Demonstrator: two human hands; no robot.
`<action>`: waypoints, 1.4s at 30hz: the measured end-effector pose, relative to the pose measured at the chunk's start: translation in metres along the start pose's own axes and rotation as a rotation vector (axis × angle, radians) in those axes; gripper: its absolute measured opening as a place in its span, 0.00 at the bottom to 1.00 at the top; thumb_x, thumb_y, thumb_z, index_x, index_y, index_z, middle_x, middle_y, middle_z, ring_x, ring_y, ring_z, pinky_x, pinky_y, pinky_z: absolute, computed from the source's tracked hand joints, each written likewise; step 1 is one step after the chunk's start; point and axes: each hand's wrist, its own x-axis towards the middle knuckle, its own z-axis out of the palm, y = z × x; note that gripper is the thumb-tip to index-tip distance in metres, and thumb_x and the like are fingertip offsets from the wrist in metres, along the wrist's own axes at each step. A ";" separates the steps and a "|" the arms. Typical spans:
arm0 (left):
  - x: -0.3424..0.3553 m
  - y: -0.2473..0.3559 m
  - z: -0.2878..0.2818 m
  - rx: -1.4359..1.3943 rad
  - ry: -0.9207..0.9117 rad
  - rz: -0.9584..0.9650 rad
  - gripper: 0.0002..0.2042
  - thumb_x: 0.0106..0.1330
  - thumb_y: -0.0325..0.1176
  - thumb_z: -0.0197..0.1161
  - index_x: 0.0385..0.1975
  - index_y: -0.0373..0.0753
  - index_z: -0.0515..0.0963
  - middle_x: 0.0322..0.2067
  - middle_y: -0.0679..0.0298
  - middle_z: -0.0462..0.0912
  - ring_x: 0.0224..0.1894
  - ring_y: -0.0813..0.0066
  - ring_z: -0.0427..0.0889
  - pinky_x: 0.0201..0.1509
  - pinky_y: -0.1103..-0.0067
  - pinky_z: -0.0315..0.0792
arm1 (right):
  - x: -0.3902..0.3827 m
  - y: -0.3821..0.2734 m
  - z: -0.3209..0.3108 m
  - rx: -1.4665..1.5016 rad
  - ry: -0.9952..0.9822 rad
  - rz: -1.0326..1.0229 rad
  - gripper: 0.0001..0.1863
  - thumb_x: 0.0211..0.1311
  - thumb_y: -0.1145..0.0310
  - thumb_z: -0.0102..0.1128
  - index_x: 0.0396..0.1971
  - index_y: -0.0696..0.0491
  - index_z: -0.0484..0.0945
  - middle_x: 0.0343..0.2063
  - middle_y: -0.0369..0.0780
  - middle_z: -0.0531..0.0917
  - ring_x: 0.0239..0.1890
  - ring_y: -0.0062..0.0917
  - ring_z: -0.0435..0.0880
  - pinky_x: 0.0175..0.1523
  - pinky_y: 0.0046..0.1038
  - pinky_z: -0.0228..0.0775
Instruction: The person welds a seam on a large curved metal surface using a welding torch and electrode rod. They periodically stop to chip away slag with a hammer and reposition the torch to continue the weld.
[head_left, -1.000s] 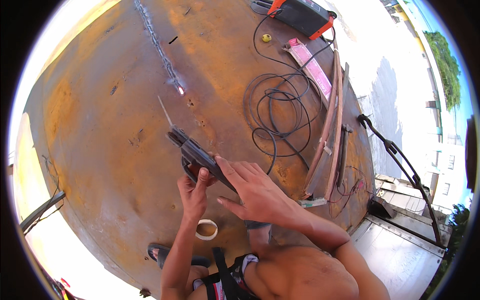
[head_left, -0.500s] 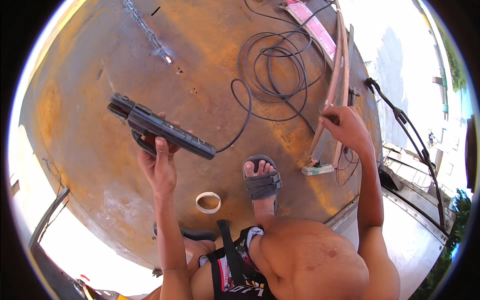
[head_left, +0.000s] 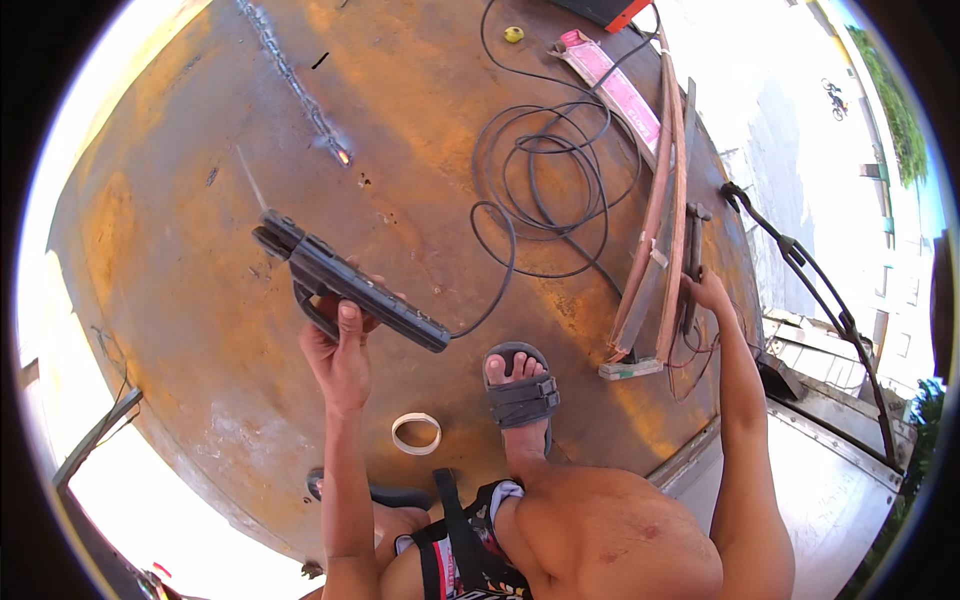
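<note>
My left hand is clamped round the holder, a dark welding clamp w/ a thin rod sticking out its far end, up-left. It's lifted off the plate now, held across in front of me; a sec ago both hands were on it low down, then the right let go and the left took it alone. Its cable runs from the handle end to the coil further right. Seam w/ a glowing spot sits beyond the rod tip, well apart. Tape ring lies near my wrist, sandal just right of it. My right hand has gone out to the planks standing on edge; fingers curled on the dark strip beside them, looks like a grip but can't tell how tight. So holder's one-handed, rod not at the seam.
</note>
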 end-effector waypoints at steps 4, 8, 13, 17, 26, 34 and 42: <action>0.000 0.001 0.013 -0.037 0.004 -0.044 0.22 0.82 0.41 0.63 0.65 0.29 0.76 0.57 0.57 0.85 0.55 0.67 0.87 0.58 0.64 0.88 | -0.010 0.032 0.034 0.199 0.332 0.065 0.24 0.75 0.56 0.61 0.54 0.64 0.74 0.44 0.64 0.85 0.51 0.61 0.85 0.54 0.51 0.74; -0.007 0.009 0.003 0.009 0.047 -0.054 0.22 0.82 0.41 0.62 0.65 0.29 0.76 0.56 0.58 0.85 0.56 0.65 0.87 0.60 0.63 0.87 | -0.048 -0.049 0.031 0.375 0.590 0.053 0.24 0.82 0.52 0.58 0.53 0.63 0.73 0.35 0.49 0.85 0.36 0.43 0.86 0.42 0.45 0.76; -0.021 0.007 -0.006 -0.034 0.045 -0.067 0.30 0.83 0.45 0.60 0.74 0.30 0.65 0.54 0.55 0.83 0.55 0.57 0.88 0.61 0.60 0.85 | -0.093 -0.211 -0.061 1.094 0.468 -0.454 0.21 0.87 0.50 0.49 0.55 0.55 0.74 0.27 0.31 0.72 0.21 0.09 0.68 0.24 0.16 0.58; -0.033 0.005 -0.003 -0.123 0.050 -0.086 0.22 0.85 0.38 0.57 0.70 0.29 0.69 0.56 0.56 0.83 0.57 0.56 0.88 0.62 0.58 0.85 | -0.111 -0.375 -0.123 0.990 0.000 -0.665 0.22 0.86 0.48 0.50 0.48 0.54 0.74 0.23 0.30 0.70 0.17 0.10 0.65 0.21 0.17 0.54; -0.084 -0.007 0.003 -0.075 0.105 -0.108 0.30 0.83 0.44 0.60 0.73 0.28 0.64 0.54 0.55 0.82 0.53 0.59 0.88 0.60 0.62 0.83 | -0.028 -0.488 -0.015 0.498 -0.015 -0.950 0.31 0.85 0.43 0.51 0.34 0.59 0.74 0.17 0.38 0.72 0.20 0.22 0.71 0.28 0.33 0.64; -0.105 0.003 -0.006 -0.027 0.148 -0.144 0.29 0.83 0.44 0.61 0.72 0.27 0.66 0.53 0.55 0.83 0.51 0.60 0.89 0.59 0.62 0.83 | -0.085 -0.532 -0.086 0.819 0.026 -1.026 0.30 0.84 0.44 0.52 0.34 0.60 0.73 0.17 0.40 0.72 0.19 0.24 0.70 0.27 0.32 0.63; -0.086 0.012 0.004 -0.029 0.102 -0.125 0.29 0.82 0.44 0.62 0.72 0.27 0.67 0.52 0.54 0.83 0.51 0.59 0.89 0.59 0.61 0.83 | -0.032 -0.502 -0.009 0.332 0.256 -1.021 0.22 0.82 0.53 0.59 0.38 0.59 0.73 0.20 0.55 0.79 0.24 0.56 0.79 0.30 0.45 0.69</action>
